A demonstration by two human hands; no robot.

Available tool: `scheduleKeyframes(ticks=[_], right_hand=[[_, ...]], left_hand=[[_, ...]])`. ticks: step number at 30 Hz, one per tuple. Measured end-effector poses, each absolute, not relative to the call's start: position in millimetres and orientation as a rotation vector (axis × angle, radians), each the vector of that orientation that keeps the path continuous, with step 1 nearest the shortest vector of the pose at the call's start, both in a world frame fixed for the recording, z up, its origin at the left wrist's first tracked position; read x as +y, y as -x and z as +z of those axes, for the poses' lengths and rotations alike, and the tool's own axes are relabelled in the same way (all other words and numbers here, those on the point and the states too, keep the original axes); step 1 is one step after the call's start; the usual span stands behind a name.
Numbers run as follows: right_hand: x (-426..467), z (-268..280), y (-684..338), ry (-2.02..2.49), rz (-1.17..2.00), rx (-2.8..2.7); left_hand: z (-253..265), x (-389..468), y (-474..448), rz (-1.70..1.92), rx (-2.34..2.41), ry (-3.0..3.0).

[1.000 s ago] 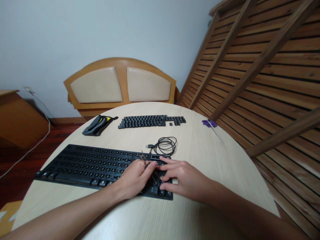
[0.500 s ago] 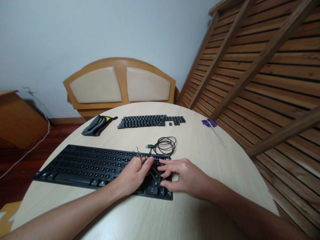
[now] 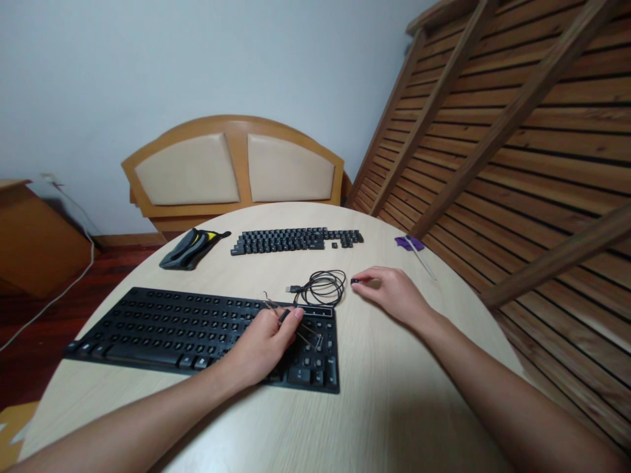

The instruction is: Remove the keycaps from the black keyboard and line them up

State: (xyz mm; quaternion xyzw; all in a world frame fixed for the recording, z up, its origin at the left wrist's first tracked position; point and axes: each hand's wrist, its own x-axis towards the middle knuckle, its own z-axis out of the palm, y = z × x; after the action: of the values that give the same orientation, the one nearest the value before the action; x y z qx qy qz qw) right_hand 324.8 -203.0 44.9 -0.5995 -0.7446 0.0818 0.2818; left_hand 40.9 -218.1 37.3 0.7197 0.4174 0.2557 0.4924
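A black keyboard (image 3: pixel 162 322) lies across the front of the table, most of its keycaps off and the key sockets bare. My left hand (image 3: pixel 269 338) rests over its right part, fingers closed round a wire keycap puller (image 3: pixel 309 336) whose thin wire loops reach over the number pad. Right of the coiled cable, my right hand (image 3: pixel 392 292) pinches a small black keycap (image 3: pixel 354 281) between thumb and fingertips, just above the table. Beyond the keyboard, removed keycaps (image 3: pixel 280 240) stand in neat rows, with a few set apart at their right end.
The keyboard's USB cable (image 3: pixel 323 287) lies coiled behind it. A black, grey and yellow pouch (image 3: pixel 193 249) is at the back left; a purple cloth (image 3: pixel 409 243) with a thin pale stick (image 3: pixel 424 264) is at the right. Wooden slats (image 3: pixel 522 144) lean beside the round table (image 3: pixel 384 407).
My right hand has moved from the number pad away and to the right, now carrying a keycap. My left hand stays over the keyboard with the puller.
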Motion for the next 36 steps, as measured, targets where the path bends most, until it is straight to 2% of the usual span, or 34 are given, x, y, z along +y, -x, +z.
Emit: scheduleKeyframes(ticks=[7, 22, 36], right_hand=[[-186.5, 27.8, -336.8, 1.875, 0.071, -1.919], [-117.5, 34.7, -350.2, 2.170, -0.158, -1.802], [-97.8, 13.8, -348.7, 2.164, -0.246, -1.708]], left_hand=[[41.1, -218.9, -42.3, 0.576, 1.036, -1.798], [37.6, -217.6, -41.1, 0.611, 0.968, -1.808], [41.9, -215.9, -41.3, 0.612, 0.958, -1.922]])
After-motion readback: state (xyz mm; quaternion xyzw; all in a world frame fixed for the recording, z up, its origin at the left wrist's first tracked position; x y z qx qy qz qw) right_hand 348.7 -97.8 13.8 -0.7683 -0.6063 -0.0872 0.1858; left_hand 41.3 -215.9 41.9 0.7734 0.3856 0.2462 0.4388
